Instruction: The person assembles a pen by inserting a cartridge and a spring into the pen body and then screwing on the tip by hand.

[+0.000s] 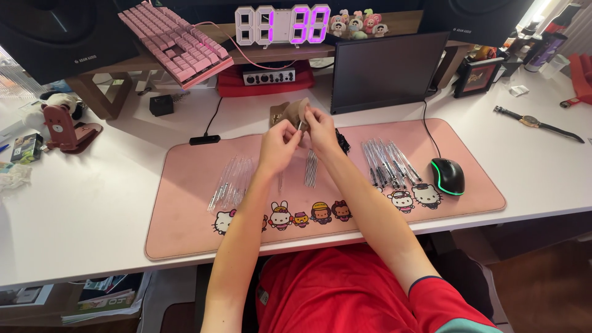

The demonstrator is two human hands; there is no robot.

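Both hands are raised together above the far-middle part of the long pink rectangular desk mat with cartoon figures along its near edge [185, 216], which lies on the white counter [80, 209].

1. The left hand [279, 143] is closed, fingertips pinched on a thin pen part [300, 125]. The part is too small to identify exactly.
2. The right hand [320, 128] is closed on the same part from the opposite side. The 2 hands touch at the fingertips.
3. Just beyond the hands sits a small tan object [285, 111], mostly hidden by them.

Parts are sorted into 3 groups on the mat:
- Left: a fan of clear plastic pen barrels [231, 182].
- Middle, just below the hands: a short bundle of thin refill-like sticks [311, 168].
- Right: a row of clear pens with dark tips [388, 161], near the black computer mouse with a green glowing rim [448, 176].

Judged from this layout, the right group appears assembled and the left and middle groups still hold loose parts, so the work looks partly done with a good share remaining. Exact counts cannot be read.
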